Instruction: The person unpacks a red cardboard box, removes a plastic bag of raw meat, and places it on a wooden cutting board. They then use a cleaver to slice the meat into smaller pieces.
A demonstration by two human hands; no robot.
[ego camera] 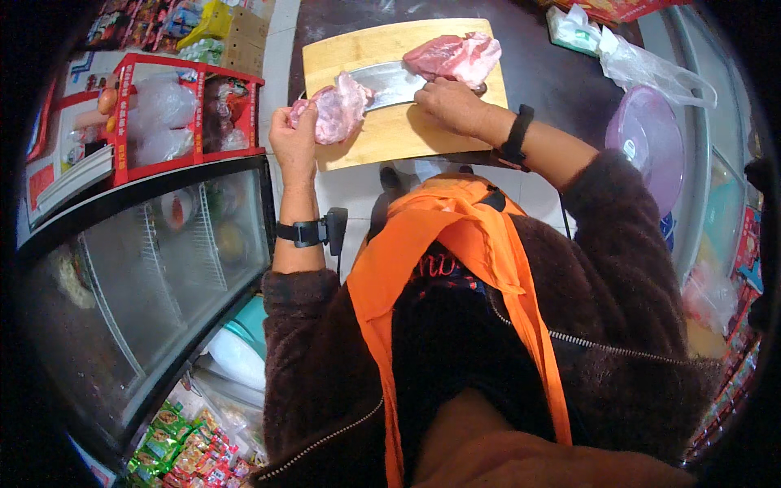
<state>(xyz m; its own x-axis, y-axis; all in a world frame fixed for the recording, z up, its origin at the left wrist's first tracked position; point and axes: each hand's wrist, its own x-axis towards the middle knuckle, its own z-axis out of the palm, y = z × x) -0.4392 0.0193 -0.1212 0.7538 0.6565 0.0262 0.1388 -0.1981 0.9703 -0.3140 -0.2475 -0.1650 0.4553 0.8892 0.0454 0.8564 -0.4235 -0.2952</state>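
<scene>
My left hand (pixel 294 137) pinches the edge of a piece of raw meat (pixel 338 113), pale and fatty, at the left side of a wooden cutting board (pixel 421 131). A wide-bladed kitchen knife (pixel 393 84) lies nearly flat across the board, its left end partly covered by that piece. Around the knife's handle end my right hand (pixel 448 105) is closed; a dark tip shows past the knuckles, while the rest of the handle is hidden. Just beyond this hand, a second piece of raw meat (pixel 454 58), redder and with white fat, rests at the board's far right.
The board sits on a dark tabletop (pixel 543 91). To the right are a purple plastic basin (pixel 647 146), a tissue pack (pixel 573 33) and a clear plastic bag (pixel 650 70). A glass-topped display cooler (pixel 177 244) and a red-framed rack (pixel 198 116) stand close on the left.
</scene>
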